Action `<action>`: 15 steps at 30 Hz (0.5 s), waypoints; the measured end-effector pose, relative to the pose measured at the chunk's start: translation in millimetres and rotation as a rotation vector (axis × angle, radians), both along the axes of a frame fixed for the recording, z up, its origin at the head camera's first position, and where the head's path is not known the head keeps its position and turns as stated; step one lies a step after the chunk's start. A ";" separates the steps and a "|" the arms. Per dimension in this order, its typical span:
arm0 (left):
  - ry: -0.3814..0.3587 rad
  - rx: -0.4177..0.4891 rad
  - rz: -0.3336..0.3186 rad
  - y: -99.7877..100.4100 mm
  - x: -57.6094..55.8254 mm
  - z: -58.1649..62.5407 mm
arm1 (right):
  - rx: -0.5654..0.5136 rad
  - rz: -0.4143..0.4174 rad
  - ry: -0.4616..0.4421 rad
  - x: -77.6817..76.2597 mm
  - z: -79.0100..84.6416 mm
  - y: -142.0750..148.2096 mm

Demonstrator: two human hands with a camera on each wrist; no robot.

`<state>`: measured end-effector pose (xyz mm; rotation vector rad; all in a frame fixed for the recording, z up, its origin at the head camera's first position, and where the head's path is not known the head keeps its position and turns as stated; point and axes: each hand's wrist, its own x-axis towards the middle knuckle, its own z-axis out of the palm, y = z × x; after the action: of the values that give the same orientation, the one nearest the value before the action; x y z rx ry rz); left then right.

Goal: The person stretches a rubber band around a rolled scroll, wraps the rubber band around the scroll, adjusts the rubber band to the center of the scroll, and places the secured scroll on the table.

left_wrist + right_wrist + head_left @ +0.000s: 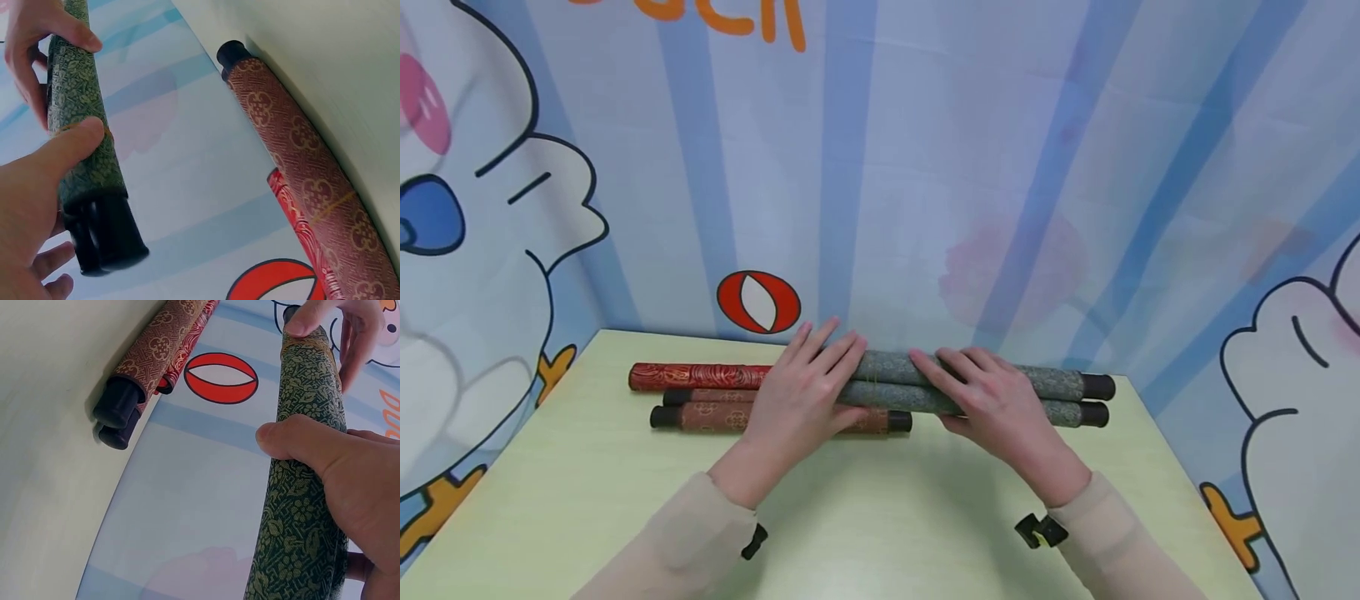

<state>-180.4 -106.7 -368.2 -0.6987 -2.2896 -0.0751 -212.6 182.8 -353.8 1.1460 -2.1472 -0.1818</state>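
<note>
Two green-grey patterned scroll rolls (880, 367) lie side by side with black end knobs (1099, 387), a thin band (69, 127) round them. My left hand (797, 396) grips their left end, the thumb across the near side. Farther right, my right hand (1000, 404) holds the same rolls near their middle, thumb (281, 439) in front and fingers behind. Both wrist views show the green rolls raised, apart from the other scrolls. Behind and below my left hand lie brown patterned scroll rolls (715, 416) with black knobs, partly hidden by it.
A red patterned scroll (696, 376) lies behind the brown ones, its right part hidden. The pale table (880, 517) ends at a striped cartoon backdrop (895, 167), close behind the scrolls. Small black clips (1041, 530) sit at both sleeve cuffs.
</note>
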 end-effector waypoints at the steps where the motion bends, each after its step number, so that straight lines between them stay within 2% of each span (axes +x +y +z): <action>1: -0.002 0.003 -0.002 -0.7 -0.1 -0.6 | 0.001 -0.001 0.001 0.0 0.0 0.8; 15: 0.029 0.029 -0.064 10.3 -2.5 -1.1 | 0.003 0.020 0.029 6.7 3.9 1.5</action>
<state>-182.9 -96.4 -369.4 -0.7528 -2.2342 -0.1269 -205.9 184.3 -349.8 1.1589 -2.1105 -0.1910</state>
